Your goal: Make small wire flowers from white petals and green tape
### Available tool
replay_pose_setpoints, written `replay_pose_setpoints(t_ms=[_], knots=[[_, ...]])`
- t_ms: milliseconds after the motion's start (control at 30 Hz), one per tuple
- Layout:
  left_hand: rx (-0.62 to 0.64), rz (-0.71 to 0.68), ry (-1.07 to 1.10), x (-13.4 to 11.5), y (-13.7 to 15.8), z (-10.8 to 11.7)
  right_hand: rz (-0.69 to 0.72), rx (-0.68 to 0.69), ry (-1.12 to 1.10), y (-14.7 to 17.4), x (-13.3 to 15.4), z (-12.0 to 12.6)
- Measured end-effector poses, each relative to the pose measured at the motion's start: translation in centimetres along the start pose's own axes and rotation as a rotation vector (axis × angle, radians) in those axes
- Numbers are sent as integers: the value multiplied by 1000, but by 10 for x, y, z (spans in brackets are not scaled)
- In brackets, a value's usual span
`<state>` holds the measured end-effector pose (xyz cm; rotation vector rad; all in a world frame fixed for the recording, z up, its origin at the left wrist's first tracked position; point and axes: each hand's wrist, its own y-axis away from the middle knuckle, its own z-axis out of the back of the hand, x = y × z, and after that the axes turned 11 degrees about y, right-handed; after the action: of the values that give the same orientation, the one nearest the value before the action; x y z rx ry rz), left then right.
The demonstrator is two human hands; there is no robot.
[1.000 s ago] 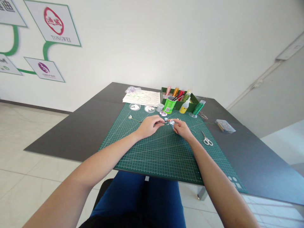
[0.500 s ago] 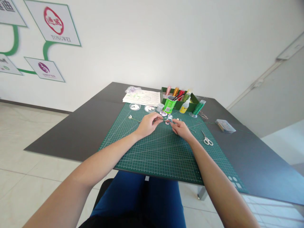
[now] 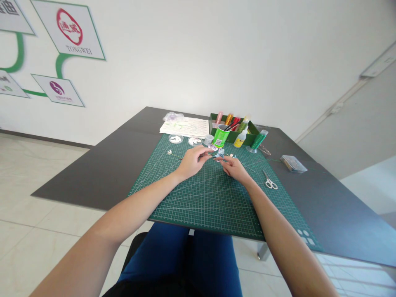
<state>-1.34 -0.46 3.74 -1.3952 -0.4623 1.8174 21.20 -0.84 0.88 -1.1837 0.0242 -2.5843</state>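
Observation:
My left hand [image 3: 192, 162] is closed in a pinch on the thin dark stem of a small artificial flower. The pale blue-white flower head [image 3: 220, 153] sits between my two hands, just above the mat. My right hand [image 3: 234, 168] has its thumb and fingers closed at the flower's petals; exactly which part they grip is too small to see. On the left lies a white flower bud [image 3: 169, 152] on a thin green stem, partly hidden by my left hand. White-handled scissors [image 3: 271, 184] lie open to the right.
A green cutting mat [image 3: 207, 206] covers the dark table. Along its back stand two shallow dishes [image 3: 176, 138], a green can [image 3: 220, 137] with brushes, a glue bottle [image 3: 240, 138], a thread spool [image 3: 259, 140] and a green box [image 3: 252, 128]. A clear case [image 3: 293, 163] lies right.
My left hand has shifted slightly left, and the flower has turned a little between my hands. My right fingers have moved slightly at its petals.

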Motion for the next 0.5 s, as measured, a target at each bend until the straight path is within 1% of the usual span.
replay_pose_setpoints(t_ms=[200, 500], knots=[[17, -37, -37, -1, -1, 1, 4, 5, 12, 0, 0, 0], [31, -34, -33, 1, 0, 1, 11, -1, 29, -1, -2, -1]])
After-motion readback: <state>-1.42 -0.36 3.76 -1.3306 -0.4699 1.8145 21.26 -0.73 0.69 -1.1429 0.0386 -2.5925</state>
